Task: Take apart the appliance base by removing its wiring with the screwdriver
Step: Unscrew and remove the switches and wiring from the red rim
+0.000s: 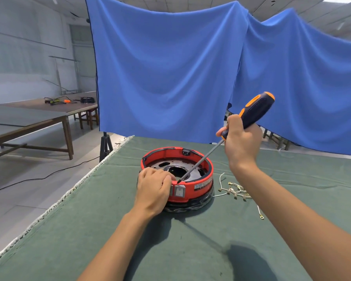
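Head view: round red appliance base [199, 185], black inner plate, grey switch.

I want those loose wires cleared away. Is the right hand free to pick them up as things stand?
Probably not yet: the right hand grips the screwdriver. The wires lie uncovered on the cloth beneath that arm.
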A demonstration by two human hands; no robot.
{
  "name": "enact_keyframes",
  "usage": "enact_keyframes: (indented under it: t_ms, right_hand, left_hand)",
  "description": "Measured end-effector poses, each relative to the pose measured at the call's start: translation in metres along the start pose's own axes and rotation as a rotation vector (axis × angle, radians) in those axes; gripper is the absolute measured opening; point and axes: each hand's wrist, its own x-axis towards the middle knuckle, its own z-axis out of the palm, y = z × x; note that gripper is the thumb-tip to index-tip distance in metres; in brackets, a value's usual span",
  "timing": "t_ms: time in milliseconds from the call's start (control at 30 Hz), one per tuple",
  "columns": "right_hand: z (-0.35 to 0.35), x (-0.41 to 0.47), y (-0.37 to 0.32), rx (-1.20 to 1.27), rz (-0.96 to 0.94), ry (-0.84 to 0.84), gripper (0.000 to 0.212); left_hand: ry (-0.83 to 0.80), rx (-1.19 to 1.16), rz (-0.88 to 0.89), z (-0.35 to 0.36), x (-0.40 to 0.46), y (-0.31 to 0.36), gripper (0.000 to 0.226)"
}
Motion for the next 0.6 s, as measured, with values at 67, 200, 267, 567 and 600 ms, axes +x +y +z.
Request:
enact_keyframes:
  t_ms: [67,200,267,567,600]
  right_hand:
    - [0.003,-0.001,0.001,-0.011,-0.011,-0.011,0.025]
    - [0.006,-0.005,0.000,0.001,-0.055,-0.036,0.029]
    - [0.007,-0.008,-0.002,0.005,-0.102,-0.048,0.028]
    - [0.030,-0.011,-0.010,-0.042,-0.187,-0.144,0.022]
    - [0.034,-0.008,-0.010,-0.054,-0.184,-0.149,0.021]
  left_hand:
    - [-0.003,0.006,0.003,0.000,0.000,-0.001,0.040]
    - [-0.041,0.086,0.004,0.001,0.001,-0.005,0.045]
    - [-0.050,0.110,0.005,0.001,0.000,-0.005,0.046]
    - [-0.055,0.130,-0.019,0.001,-0.001,0.001,0.045]
    - [-0.053,0.127,-0.022,0.001,-0.001,0.001,0.044]
